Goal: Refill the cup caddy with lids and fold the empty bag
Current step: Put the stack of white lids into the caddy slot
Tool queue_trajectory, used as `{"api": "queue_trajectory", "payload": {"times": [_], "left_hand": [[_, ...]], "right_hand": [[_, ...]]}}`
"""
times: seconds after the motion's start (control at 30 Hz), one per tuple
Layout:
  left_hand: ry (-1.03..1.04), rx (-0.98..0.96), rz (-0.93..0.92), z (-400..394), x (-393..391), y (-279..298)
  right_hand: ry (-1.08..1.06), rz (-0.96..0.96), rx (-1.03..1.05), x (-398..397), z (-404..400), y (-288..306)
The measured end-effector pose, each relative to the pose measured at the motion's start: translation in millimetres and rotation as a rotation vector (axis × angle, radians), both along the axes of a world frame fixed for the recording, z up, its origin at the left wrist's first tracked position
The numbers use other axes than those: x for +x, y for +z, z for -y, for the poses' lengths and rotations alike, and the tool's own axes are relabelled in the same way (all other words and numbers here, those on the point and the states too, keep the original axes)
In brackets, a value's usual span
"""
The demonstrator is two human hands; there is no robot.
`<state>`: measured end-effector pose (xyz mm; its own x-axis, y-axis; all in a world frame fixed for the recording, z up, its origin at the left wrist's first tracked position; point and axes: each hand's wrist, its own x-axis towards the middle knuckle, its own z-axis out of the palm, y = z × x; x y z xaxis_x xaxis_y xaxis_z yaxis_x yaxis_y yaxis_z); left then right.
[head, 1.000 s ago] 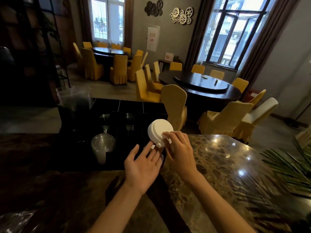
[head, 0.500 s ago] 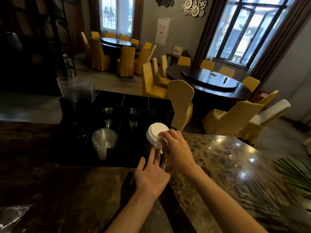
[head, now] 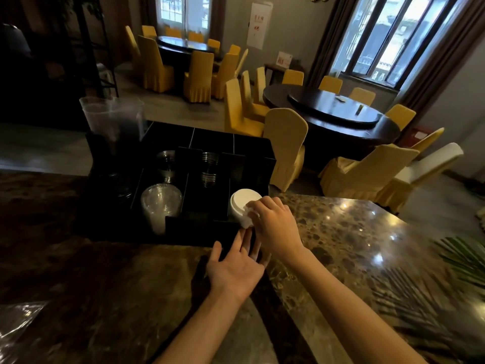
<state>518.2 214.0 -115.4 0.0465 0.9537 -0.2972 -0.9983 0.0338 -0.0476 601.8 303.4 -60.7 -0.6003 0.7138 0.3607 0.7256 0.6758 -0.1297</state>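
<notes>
A black cup caddy [head: 183,232] with several compartments stands on the dark marble counter. My right hand [head: 273,222] grips a stack of white lids [head: 242,203] and holds it down in the caddy's front right compartment. My left hand [head: 236,266] lies flat and empty just below it, fingers spread, against the caddy's front wall. A stack of clear lids [head: 160,203] sits in the front middle compartment. A clear plastic bag [head: 13,327] lies crumpled at the counter's lower left corner.
Clear cups [head: 112,119] rise from the caddy's back left corner, and more clear stacks [head: 210,166] fill its rear slots. Green plant fronds [head: 446,271] reach over the counter on the right. Yellow chairs [head: 286,143] and round tables stand beyond the counter.
My right hand has lowered the white lids from above the caddy down into the front right compartment. My left hand has dropped away from the lids and flattened.
</notes>
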Motion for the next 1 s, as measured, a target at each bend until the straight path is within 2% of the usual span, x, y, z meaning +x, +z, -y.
{"api": "queue_trajectory", "payload": {"times": [0.3,0.5,1.0], "left_hand": [[0.014,-0.103,0.072,5.5,1.3,-16.5],[0.027,-0.133,0.069,6.3,-0.3,-22.2],[-0.026,-0.157,-0.04,11.6,-3.4,-18.2]], "right_hand": [[-0.038,0.089,-0.016,-2.0,0.3,-23.4],[-0.044,0.071,-0.03,-2.6,2.7,-31.8],[-0.047,0.063,-0.017,-2.4,7.5,-29.3]]}}
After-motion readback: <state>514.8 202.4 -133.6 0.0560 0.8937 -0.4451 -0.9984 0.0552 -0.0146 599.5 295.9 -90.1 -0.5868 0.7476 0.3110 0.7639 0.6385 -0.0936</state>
